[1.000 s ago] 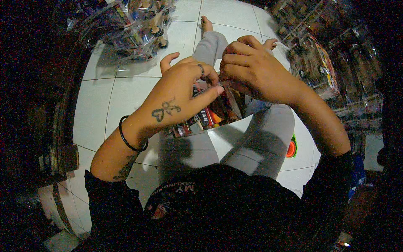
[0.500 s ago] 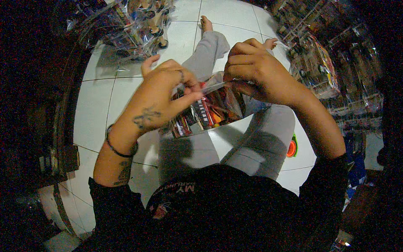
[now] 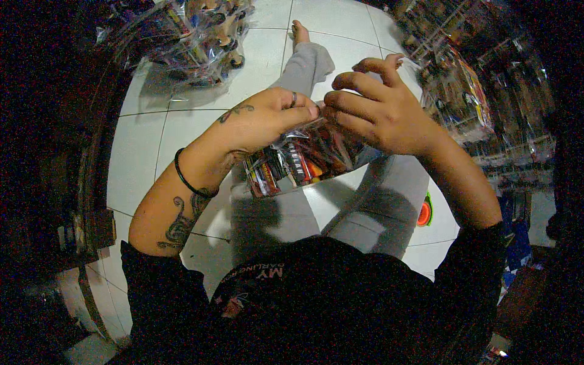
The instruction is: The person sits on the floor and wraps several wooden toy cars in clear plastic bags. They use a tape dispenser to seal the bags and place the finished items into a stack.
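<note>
A clear plastic bag (image 3: 304,159) with a colourful printed thing in red, orange and black inside lies across my legs. My left hand (image 3: 277,115) has its thumb and fingers pinched on the top edge of the bag, near its middle. Close beside it, my right hand (image 3: 377,106) is at the same edge. Its index finger is raised and the other fingers curl toward the plastic, touching or nearly touching the left fingertips. The right thumb is hidden behind the fingers, so its hold on the plastic is unclear.
Several plastic-wrapped toy vehicles (image 3: 210,45) are heaped on the white tiled floor (image 3: 140,143) at the far left. More wrapped toys (image 3: 468,97) are stacked along the right. A round orange thing with a green rim (image 3: 424,212) lies beside my right leg.
My left hand has moved right and away from me along the bag's top edge, turning at the wrist, and now meets my right hand. The right fingers have loosened and spread somewhat.
</note>
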### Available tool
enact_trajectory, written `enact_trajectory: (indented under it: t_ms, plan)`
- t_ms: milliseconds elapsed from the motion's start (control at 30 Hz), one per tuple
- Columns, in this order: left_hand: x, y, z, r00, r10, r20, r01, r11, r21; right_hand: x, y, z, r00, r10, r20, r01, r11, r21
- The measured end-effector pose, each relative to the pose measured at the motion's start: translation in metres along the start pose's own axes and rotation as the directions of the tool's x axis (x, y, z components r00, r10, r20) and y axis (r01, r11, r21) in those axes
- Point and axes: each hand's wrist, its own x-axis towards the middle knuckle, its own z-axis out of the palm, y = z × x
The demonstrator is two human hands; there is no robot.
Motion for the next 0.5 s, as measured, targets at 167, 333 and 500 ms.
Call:
enact_trajectory:
  t_ms: [167, 333, 500]
  plan:
    - [-0.013, 0.005, 0.014, 0.916, 0.355, -0.185, -0.166, 0.759, 0.629, -0.002, 0.001, 0.007, 0.997, 0.015, 0.081, -0.021, 0.997, 0.071]
    - [-0.021, 0.007, 0.022, 0.818, 0.547, -0.176, -0.197, 0.555, 0.809, 0.005, 0.011, -0.006, 0.975, 0.037, 0.219, -0.085, 0.973, 0.215]
    - [-0.018, -0.002, 0.026, 0.802, 0.572, -0.172, -0.184, 0.509, 0.841, 0.001, 0.017, -0.031, 0.973, 0.144, 0.182, -0.174, 0.972, 0.157]
